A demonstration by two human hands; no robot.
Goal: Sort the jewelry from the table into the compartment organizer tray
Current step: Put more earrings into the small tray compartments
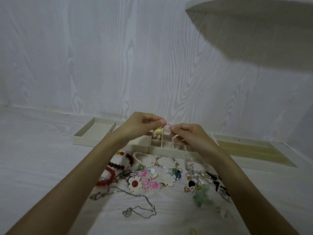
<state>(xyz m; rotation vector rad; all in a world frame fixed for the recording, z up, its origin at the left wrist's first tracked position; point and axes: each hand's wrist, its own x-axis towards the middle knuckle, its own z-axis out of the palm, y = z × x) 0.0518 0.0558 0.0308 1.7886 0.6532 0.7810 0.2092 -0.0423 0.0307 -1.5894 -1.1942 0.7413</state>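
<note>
1. Left hand [140, 126] and right hand [189, 134] raised above organizer tray [162, 150], fingertips pinching one small pink piece [167, 127] between them.
2. Remaining jewelry [152, 177] lies on worktop [42, 150], nearer than the tray.

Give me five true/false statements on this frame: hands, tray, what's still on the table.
1. Both hands hold one small pale pink item between them. True: the left hand and right hand pinch the pink item at their fingertips.
2. The hands are above the compartment tray. True: they are over the compartment tray.
3. Every compartment is empty. False: a yellow bead and some pale pieces lie in one.
4. The pearl bracelet is already in the tray. False: the pearl bracelet lies on the table, in front of the tray.
5. The silver chain necklace is draped over the left wrist. False: the silver chain necklace lies on the table.
</note>
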